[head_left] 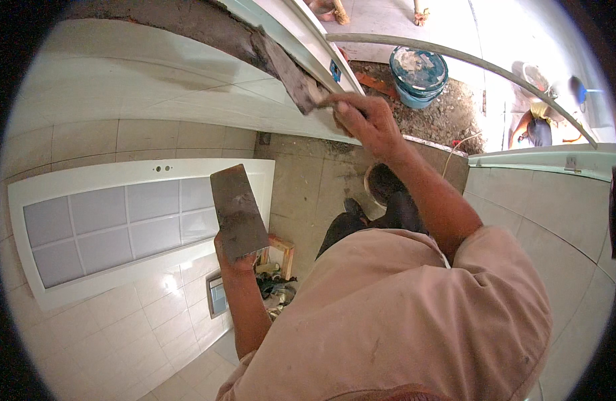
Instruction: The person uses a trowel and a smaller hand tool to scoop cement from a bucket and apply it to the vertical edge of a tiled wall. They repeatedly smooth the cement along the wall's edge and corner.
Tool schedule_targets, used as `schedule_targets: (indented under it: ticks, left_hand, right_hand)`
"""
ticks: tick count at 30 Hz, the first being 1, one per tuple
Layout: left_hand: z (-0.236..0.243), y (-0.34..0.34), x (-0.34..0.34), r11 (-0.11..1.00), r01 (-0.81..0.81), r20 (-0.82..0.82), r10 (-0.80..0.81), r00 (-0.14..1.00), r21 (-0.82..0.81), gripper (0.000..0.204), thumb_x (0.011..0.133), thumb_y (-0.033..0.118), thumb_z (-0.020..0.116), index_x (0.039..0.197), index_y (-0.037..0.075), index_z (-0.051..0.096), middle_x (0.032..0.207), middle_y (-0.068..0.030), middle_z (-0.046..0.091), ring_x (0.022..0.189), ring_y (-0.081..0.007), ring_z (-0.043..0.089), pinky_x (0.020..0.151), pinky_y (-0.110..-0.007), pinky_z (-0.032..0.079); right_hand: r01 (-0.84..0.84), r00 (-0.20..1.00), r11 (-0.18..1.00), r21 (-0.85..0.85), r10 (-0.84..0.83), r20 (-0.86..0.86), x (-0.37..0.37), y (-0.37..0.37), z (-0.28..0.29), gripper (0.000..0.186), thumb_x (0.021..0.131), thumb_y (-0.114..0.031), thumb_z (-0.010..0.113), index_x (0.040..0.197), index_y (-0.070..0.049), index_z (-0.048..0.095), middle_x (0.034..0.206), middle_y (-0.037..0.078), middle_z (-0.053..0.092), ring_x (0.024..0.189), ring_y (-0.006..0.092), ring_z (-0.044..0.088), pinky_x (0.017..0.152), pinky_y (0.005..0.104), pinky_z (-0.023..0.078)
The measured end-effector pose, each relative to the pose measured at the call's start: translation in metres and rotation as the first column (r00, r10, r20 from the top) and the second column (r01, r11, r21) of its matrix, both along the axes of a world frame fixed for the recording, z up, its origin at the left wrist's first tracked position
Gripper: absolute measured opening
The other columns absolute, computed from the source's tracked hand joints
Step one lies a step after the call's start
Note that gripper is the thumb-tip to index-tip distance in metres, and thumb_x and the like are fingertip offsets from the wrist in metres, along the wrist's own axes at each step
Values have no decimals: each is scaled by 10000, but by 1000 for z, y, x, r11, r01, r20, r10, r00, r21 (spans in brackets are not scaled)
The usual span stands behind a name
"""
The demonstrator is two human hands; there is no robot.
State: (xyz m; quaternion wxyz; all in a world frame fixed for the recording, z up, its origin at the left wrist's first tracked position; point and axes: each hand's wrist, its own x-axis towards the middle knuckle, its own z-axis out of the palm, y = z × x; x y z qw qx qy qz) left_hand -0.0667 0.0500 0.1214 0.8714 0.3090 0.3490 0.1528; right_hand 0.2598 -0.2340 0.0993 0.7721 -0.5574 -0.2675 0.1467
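My right hand (373,127) is closed around the handle of a trowel (284,73). Its long flat blade lies against a strip of grey mortar (188,30) beside the white frame (331,60). Lower left, my left hand (236,257) grips a flat rectangular plastering float (238,210) from beneath, its grey-smeared face turned up. My left fingers are mostly hidden behind the float. Its handle cannot be seen.
A white door panel (121,227) with frosted panes leans at the left. Beyond the opening stands a paint-smeared blue bucket (418,80) on rubble. A curved bar (468,60) crosses the opening. Another person (540,123) is outside at right. A round container (381,186) is near my feet.
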Motion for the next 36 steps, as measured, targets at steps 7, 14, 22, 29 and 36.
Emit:
schedule_targets:
  ticks: [7, 14, 22, 29, 36]
  left_hand:
    - [5, -7, 0, 993, -23, 59, 30, 998, -117, 364, 923, 271, 567, 1168, 13, 645, 1111, -190, 700, 974, -371, 698, 814, -560, 597]
    - [5, -8, -11, 997, -67, 81, 70, 994, -39, 368, 968, 243, 503, 1231, 10, 609, 1149, -199, 687, 1002, -388, 685, 850, -557, 585]
    - [4, -3, -14, 999, 23, 82, -27, 996, 40, 355, 965, 228, 500, 1222, 15, 622, 1187, -183, 676, 1081, -359, 658, 919, -517, 557]
    - [-8, 7, -12, 998, 5, 159, 6, 987, -65, 357, 953, 246, 515, 1209, 25, 629, 1175, -181, 679, 1054, -362, 669, 917, -508, 560]
    - [-9, 10, -12, 995, 77, 141, -68, 988, -56, 391, 936, 274, 545, 1227, 26, 624, 1177, -189, 680, 1061, -381, 671, 914, -558, 559]
  right_hand:
    - [-224, 974, 974, -28, 224, -11, 33, 3, -2, 395, 1054, -333, 537, 1163, 13, 693, 677, -27, 527, 582, 66, 445, 526, 264, 375]
    - [-108, 994, 994, 23, 107, 36, 8, 6, 24, 372, 1041, -330, 562, 1155, -4, 700, 699, -32, 551, 643, 61, 490, 578, 249, 428]
    - [35, 991, 989, -147, -15, 137, 9, 23, 29, 339, 1041, -268, 551, 1176, 10, 690, 745, 23, 607, 672, 95, 538, 606, 279, 448]
    - [183, 961, 978, -99, -157, 230, -18, 8, 50, 307, 1006, -256, 591, 1126, 4, 700, 781, 134, 680, 696, 188, 623, 679, 354, 508]
    - [281, 934, 941, -186, -224, 279, -1, 16, 63, 326, 1023, -253, 574, 1168, 6, 709, 771, 53, 669, 693, 101, 570, 628, 302, 481]
